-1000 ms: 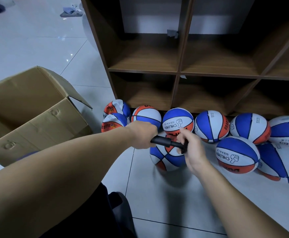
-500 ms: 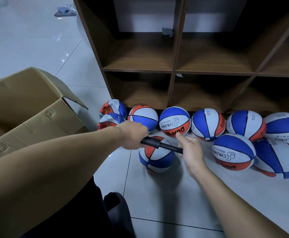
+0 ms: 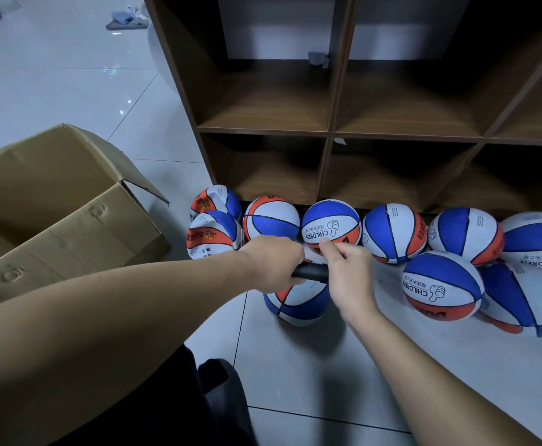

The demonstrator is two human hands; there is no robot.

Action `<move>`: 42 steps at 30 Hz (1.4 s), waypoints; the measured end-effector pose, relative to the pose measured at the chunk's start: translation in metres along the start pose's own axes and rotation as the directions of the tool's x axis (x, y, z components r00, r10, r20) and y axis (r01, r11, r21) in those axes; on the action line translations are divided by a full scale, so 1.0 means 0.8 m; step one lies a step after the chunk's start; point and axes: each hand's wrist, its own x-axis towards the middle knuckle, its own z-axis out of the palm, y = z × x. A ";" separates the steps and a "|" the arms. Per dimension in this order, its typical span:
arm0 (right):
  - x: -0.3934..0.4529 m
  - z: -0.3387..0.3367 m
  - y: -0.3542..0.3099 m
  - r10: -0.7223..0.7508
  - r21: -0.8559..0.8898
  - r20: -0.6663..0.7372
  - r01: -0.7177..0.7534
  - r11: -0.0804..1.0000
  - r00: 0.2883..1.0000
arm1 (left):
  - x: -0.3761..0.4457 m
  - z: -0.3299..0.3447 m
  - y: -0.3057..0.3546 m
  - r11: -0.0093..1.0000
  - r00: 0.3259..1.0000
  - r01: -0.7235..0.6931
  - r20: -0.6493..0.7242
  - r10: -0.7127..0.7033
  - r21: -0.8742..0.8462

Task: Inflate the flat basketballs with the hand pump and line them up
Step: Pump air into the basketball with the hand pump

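1. A dark wooden shelf unit (image 3: 337, 133) of open cubbies stands ahead of you on a pale tiled floor (image 3: 311, 365); an open cardboard box (image 3: 63, 226) sits to your left.
2. A row of blue, white and orange basketballs (image 3: 392, 233) lies along the foot of the shelf, looking round and full; two more round ones sit in front of that row on the right, not in line; at the row's left end two crumpled balls (image 3: 213, 235) look flat still.
3. One ball (image 3: 298, 304) rests on the floor just in front of the row, under your hands; judged by its shape it is partly to mostly filled.
4. Your left hand (image 3: 273, 265) is curled round the black hand pump (image 3: 311, 272), held above that ball.
5. Your right hand (image 3: 347, 272) is closed at the pump's other end; I cannot tell exactly what the fingers pinch.
6. As a judgement: most balls are done; this ball, the two flat ones and the tidying remain.
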 end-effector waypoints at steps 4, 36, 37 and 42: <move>0.003 0.001 0.007 0.037 0.004 0.002 -0.037 0.999 0.999 | 0.002 -0.004 -0.005 1.000 0.999 -0.028 0.027 0.028 0.000; 0.007 -0.013 -0.006 -0.029 -0.105 0.015 0.031 0.994 0.999 | -0.007 -0.021 -0.007 0.996 0.999 0.049 -0.010 -0.048 0.073; 0.007 -0.012 -0.006 -0.034 -0.102 0.019 0.036 0.994 0.999 | -0.007 -0.021 -0.004 0.996 0.999 0.049 -0.019 -0.048 0.069; 0.010 -0.007 -0.013 -0.059 -0.115 0.018 0.061 0.992 0.998 | -0.003 -0.027 0.006 0.999 0.999 0.044 -0.023 -0.043 0.024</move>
